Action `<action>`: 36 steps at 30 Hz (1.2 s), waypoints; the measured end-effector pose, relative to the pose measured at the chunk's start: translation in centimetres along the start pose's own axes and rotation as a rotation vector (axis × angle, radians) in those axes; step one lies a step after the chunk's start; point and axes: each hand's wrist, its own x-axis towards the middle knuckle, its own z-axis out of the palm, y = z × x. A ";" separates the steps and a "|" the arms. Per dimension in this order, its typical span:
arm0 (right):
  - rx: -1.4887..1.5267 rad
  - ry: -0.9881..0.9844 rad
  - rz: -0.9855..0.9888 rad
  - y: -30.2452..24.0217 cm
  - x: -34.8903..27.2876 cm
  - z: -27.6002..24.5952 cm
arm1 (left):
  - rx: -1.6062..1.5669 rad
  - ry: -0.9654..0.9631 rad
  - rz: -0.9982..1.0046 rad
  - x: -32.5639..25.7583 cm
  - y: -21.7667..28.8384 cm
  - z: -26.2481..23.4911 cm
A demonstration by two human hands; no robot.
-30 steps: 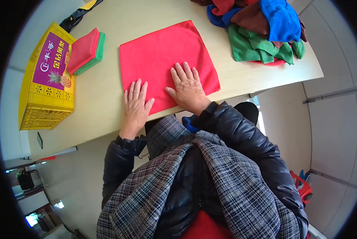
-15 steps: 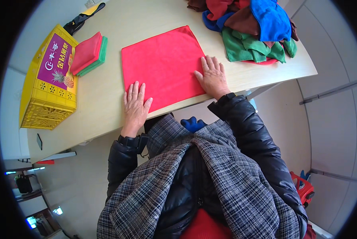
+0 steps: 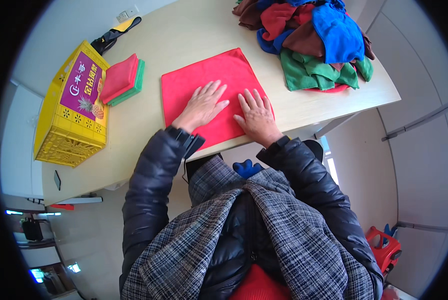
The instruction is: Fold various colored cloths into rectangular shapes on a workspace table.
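Quick count of what's on the table (image 3: 184, 30): one red cloth (image 3: 209, 80) spread flat, with two hands on it, left hand (image 3: 202, 106) and right hand (image 3: 256, 116). One stack of folded cloths (image 3: 122, 80), where I can make out two, red over green. One yellow crate (image 3: 74, 107). One heap of mixed cloths (image 3: 314, 42), too tangled to count properly.

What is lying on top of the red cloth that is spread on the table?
Both hands lie flat, palms down, on the red cloth: the left hand and the right hand, side by side. Nothing else lies on it. The cloth parts beneath the palms are covered.
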 end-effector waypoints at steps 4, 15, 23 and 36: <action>-0.012 0.011 -0.005 1.3 -1.7 -0.7 | -0.025 -0.088 0.034 8.1 -1.2 2.1; 0.055 -0.064 0.001 2.5 -1.9 -1.1 | 0.075 -0.025 -0.147 18.8 -4.4 6.8; 0.074 -0.063 0.010 1.8 -1.8 -1.2 | 0.082 -0.023 -0.181 18.5 -5.4 6.3; -0.005 -0.040 -0.005 1.5 -2.1 -1.5 | 0.122 -0.006 -0.378 -1.4 -14.5 2.1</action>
